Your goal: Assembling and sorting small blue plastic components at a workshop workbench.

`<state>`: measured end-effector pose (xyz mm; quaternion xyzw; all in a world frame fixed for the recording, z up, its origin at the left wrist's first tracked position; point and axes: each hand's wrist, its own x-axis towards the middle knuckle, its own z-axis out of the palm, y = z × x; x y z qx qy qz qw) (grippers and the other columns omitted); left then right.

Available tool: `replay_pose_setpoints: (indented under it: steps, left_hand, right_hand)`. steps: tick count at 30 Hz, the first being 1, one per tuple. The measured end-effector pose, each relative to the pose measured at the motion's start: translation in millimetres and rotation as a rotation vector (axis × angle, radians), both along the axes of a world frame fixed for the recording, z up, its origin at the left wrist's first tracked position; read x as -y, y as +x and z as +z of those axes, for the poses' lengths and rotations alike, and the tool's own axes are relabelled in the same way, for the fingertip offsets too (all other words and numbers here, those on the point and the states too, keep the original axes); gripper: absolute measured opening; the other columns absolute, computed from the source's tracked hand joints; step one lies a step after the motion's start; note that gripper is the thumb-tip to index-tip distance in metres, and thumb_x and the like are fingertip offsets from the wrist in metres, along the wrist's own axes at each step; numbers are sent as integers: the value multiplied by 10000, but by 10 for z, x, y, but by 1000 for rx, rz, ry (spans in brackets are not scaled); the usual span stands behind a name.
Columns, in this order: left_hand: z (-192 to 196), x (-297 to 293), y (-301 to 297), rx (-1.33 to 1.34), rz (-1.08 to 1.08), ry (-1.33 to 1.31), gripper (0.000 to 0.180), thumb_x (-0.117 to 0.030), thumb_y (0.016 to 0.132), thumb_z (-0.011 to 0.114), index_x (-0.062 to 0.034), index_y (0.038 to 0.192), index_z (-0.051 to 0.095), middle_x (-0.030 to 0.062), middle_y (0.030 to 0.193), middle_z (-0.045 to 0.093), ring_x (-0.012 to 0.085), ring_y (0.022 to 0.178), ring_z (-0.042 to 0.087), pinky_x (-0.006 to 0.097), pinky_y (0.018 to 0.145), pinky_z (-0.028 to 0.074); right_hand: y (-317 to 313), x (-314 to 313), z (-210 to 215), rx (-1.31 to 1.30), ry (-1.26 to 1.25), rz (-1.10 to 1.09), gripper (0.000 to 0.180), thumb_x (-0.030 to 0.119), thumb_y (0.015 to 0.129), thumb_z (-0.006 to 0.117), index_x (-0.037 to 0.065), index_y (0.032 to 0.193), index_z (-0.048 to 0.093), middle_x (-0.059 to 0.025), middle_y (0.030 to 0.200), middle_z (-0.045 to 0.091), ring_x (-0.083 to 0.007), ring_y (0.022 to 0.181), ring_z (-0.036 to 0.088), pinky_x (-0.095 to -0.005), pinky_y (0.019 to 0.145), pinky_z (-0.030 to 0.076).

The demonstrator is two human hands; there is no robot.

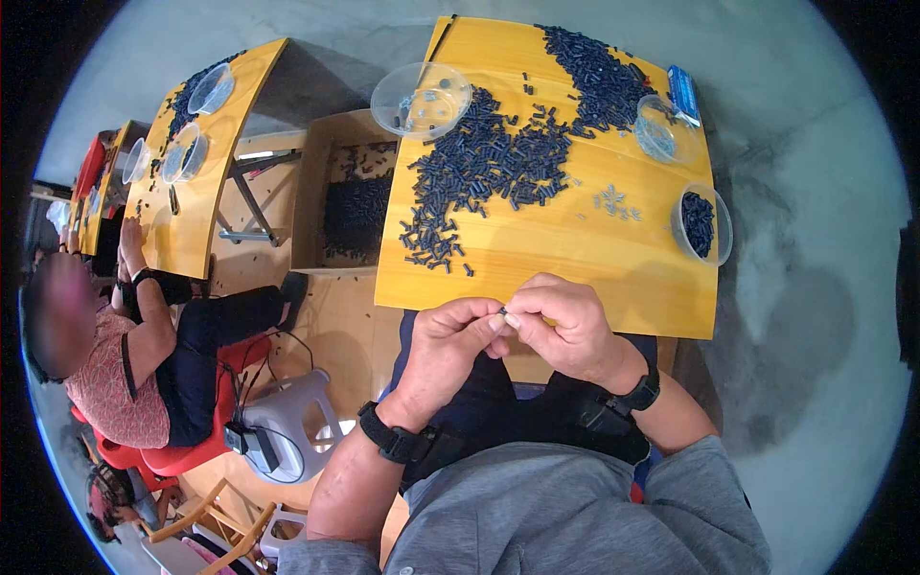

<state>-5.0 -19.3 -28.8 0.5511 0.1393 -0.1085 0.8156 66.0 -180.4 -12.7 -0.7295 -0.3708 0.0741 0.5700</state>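
My left hand [448,347] and my right hand [567,328] meet just off the front edge of the yellow table [575,278]. Between their pinched fingertips sits a small black piece [502,311], mostly covered by the fingers. It resembles the short black tubular parts [489,158] heaped on the table beyond. A few small pale clear pieces [615,203] lie loose to the right of that heap. At the right edge, a clear round tub [725,235] holds more black parts [698,225].
A second black heap [599,81] lies at the back, near a clear tub of pale pieces [655,139] and a blue box [682,94]. Another clear tub [388,101] stands back left. Left are a cardboard box [309,201], a grey stool [278,412] and a seated co-worker [120,374].
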Motion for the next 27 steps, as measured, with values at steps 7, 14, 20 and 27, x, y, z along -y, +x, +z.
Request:
replay_pose_setpoints:
  steps: [7, 14, 20, 27]
  left_hand:
    - [-5, 7, -4, 0, -50, 20, 95, -50, 887, 599, 1, 922, 671, 20, 789, 653, 67, 665, 586, 207, 615, 487]
    - [-6, -5, -27, -9, -15, 26, 99, -39, 890, 587, 9, 962, 635, 38, 798, 645, 95, 679, 591, 219, 630, 485]
    - [-39, 3, -29, 29, -3, 0, 99, -38, 893, 581, 9, 972, 619, 40, 811, 635, 97, 701, 588, 224, 647, 484]
    - [-49, -41, -18, 9, -18, -4, 102, -32, 895, 573, 10, 978, 614, 28, 808, 628, 92, 708, 584, 222, 659, 481]
  right_hand:
    - [95, 18, 42, 20, -103, 97, 49, 2, 793, 594, 11, 842, 601, -130, 708, 576, -285, 638, 582, -366, 543, 462]
    - [371, -4, -56, -631, -199, 61, 46, 39, 816, 562, -3, 818, 580, -141, 660, 590, -294, 590, 583, -344, 535, 453]
    - [815, -286, -729, -37, -352, -186, 130, 108, 841, 533, -12, 798, 561, -198, 718, 590, -365, 680, 594, -417, 611, 471]
    - [876, -561, -751, 220, -602, -256, 161, 149, 849, 548, -8, 816, 551, -203, 800, 583, -394, 777, 584, -477, 686, 458]
